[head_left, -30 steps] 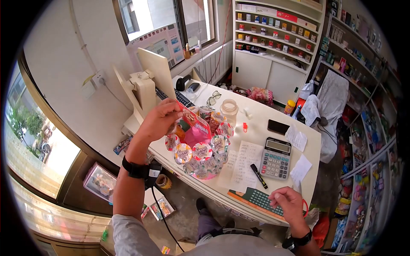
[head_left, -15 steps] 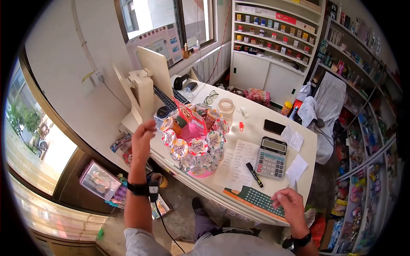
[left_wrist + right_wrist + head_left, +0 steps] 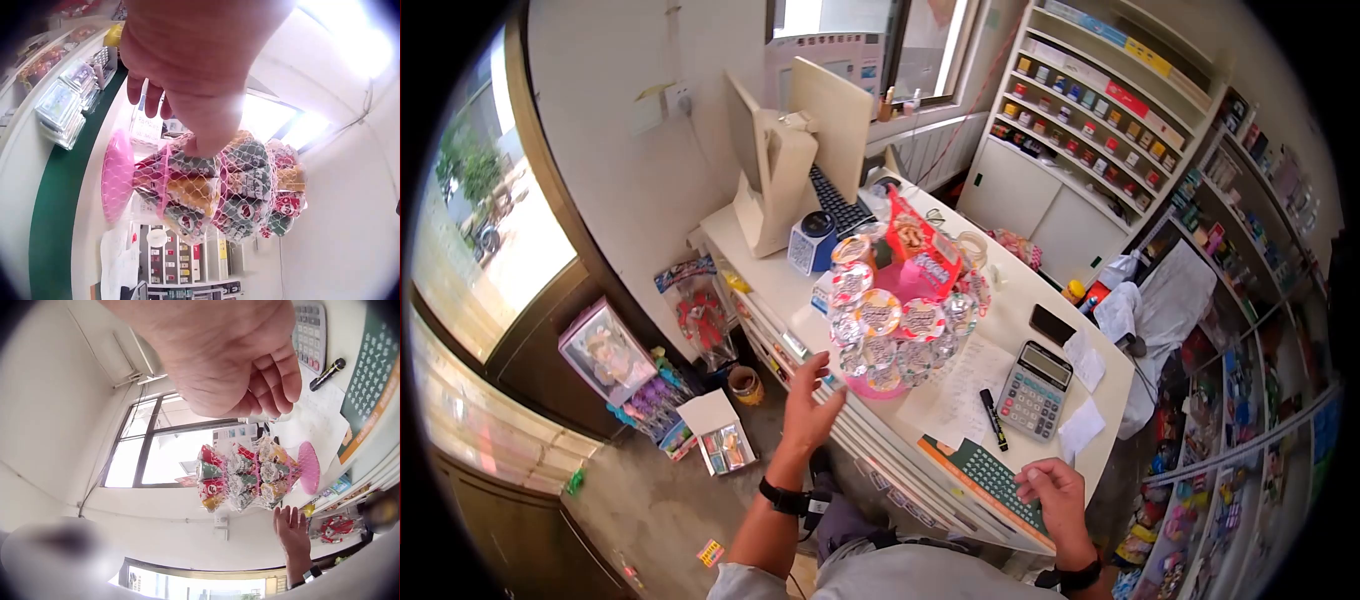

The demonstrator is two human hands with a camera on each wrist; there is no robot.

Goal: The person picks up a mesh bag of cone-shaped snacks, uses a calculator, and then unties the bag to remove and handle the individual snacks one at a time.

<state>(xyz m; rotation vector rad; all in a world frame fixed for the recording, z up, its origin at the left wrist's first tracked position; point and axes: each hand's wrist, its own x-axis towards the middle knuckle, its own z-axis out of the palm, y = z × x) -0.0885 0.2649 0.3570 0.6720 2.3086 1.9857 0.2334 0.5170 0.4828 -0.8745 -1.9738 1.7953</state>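
Observation:
A netted, tiered bundle of wrapped cups [image 3: 900, 320] with a pink base [image 3: 119, 178] and a red card on top stands near the desk's front edge. Just left of its base is my left hand [image 3: 810, 405], fingers spread and holding nothing; in the left wrist view that hand [image 3: 187, 75] partly overlaps the bundle, and whether it touches cannot be told. My right hand [image 3: 1055, 495] hovers by the desk's front right edge over a green printed sheet [image 3: 990, 480], its fingers loosely curled around nothing. A black marker [image 3: 993, 420] lies on papers beside the calculator [image 3: 1037, 388].
Behind the bundle are a monitor [image 3: 785, 170], a keyboard [image 3: 840, 205] and a blue-and-white box [image 3: 811, 243]. A phone [image 3: 1052, 323] and paper slips [image 3: 1082, 430] lie at the desk's right. An open white box [image 3: 718, 435] sits on the floor at left.
My left hand has come down from the red card at the bundle's top to beside its base. The head view has turned left, showing more floor. My right hand stays loosely curled near the desk edge.

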